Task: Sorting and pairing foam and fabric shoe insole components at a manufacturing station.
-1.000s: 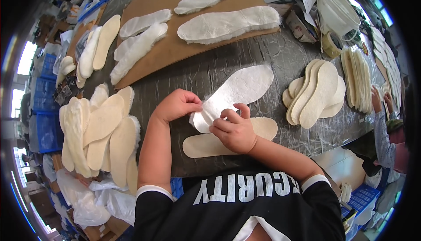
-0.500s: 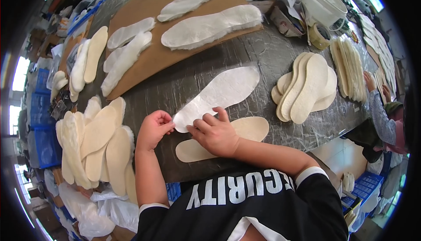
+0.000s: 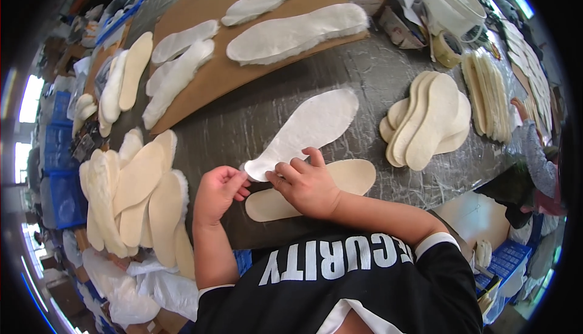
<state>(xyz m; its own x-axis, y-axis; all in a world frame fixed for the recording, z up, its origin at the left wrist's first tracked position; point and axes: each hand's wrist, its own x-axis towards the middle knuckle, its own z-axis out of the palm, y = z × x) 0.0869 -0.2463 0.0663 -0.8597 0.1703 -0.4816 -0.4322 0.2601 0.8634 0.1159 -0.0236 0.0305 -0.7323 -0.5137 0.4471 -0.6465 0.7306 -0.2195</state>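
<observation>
A white shoe insole (image 3: 319, 118) lies slantwise on the dark table, its wide end pointing to the far right. At its narrow heel end, the thumb and fingers of my left hand (image 3: 220, 193) pinch the edge. Against the right side of that heel, my right hand (image 3: 310, 187) pinches with thumb and forefinger, its other fingers raised. The heel part between my hands looks brighter and slightly lifted. A cream insole (image 3: 352, 179) lies flat beneath my right hand, which covers its middle.
A heap of cream insoles (image 3: 136, 191) lies at left, a smaller pile (image 3: 425, 121) at right. Fluffy white insoles (image 3: 297, 33) rest on a brown board (image 3: 234, 79) at the back. Beyond stand a white bucket (image 3: 452, 6) and tape roll (image 3: 446, 48). Another person's sleeve (image 3: 537, 152) shows far right.
The insole's heel end has lifted and curled a little between my hands. My left hand has shifted slightly right and down, with its fingers turned more inward. My right hand moved slightly right.
</observation>
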